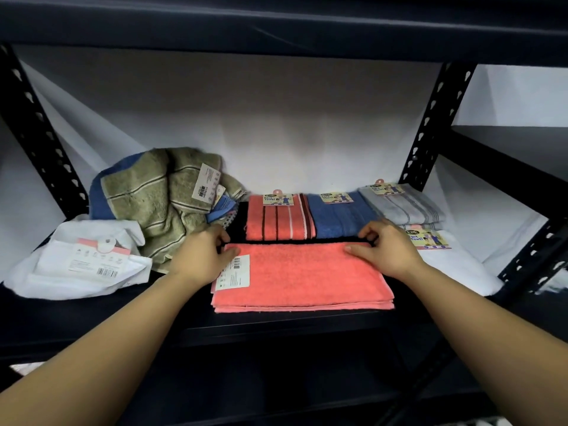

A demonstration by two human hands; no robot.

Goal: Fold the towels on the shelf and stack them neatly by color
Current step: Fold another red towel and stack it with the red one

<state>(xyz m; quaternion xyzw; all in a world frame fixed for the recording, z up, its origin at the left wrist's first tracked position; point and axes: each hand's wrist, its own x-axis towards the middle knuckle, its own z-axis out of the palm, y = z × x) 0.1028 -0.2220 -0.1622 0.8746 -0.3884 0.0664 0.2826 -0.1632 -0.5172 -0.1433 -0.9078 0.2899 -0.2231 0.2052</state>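
A folded coral towel [304, 278] with a white barcode tag lies at the front middle of the dark shelf [276, 330]. My left hand [204, 256] pinches its far left corner. My right hand [384, 247] pinches its far right corner. Behind it lie a folded coral striped towel [279, 222], a folded blue towel [341, 219] and folded grey towels [405, 207], each with a paper label. At the back left sits an unfolded heap: an olive striped towel [153, 201] over a blue towel [100, 195]. A crumpled white towel [83, 262] lies at the front left.
Perforated black uprights stand at the left [37, 130] and right [430, 127]. The upper shelf [276, 23] hangs low overhead. A white cloth [461, 265] covers the shelf's right end. Another shelf bay [516, 155] lies to the right.
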